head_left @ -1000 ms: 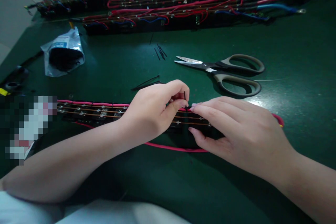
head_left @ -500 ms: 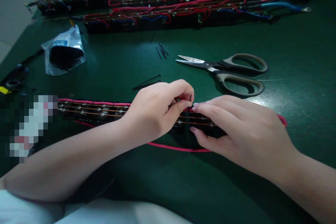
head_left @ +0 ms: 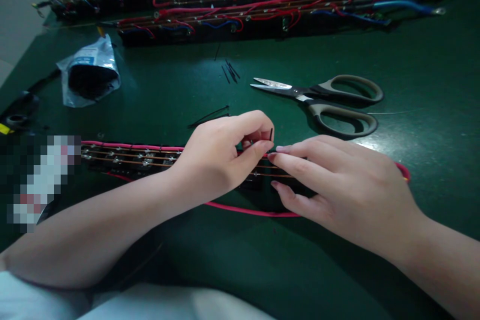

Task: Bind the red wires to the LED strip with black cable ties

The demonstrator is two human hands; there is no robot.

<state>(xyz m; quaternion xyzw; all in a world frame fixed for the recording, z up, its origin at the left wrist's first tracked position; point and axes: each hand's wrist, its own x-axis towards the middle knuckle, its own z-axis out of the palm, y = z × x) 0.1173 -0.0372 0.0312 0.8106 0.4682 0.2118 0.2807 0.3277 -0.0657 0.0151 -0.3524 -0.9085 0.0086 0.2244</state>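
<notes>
A long dark strip of wired parts (head_left: 131, 156) with copper wires and a pink cable (head_left: 247, 209) lies across the green table in front of me. My left hand (head_left: 221, 157) is closed in a pinch over the strip, holding a thin black cable tie (head_left: 271, 134) whose tip sticks up past my fingertips. My right hand (head_left: 337, 185) rests on the strip just to the right, fingers stretched toward the tie and pressing the strip and cable down; the index fingertip meets my left thumb.
Grey-handled scissors (head_left: 330, 100) lie open-bladed behind my hands. Loose black ties (head_left: 210, 116) and cut ends (head_left: 229, 71) lie on the table. A silver bag of ties (head_left: 89, 71) sits at the left. More wired strips (head_left: 262, 7) run along the back.
Both hands stay on the strip and have shifted only slightly. The tie tip between my left fingers has moved a little to the right.
</notes>
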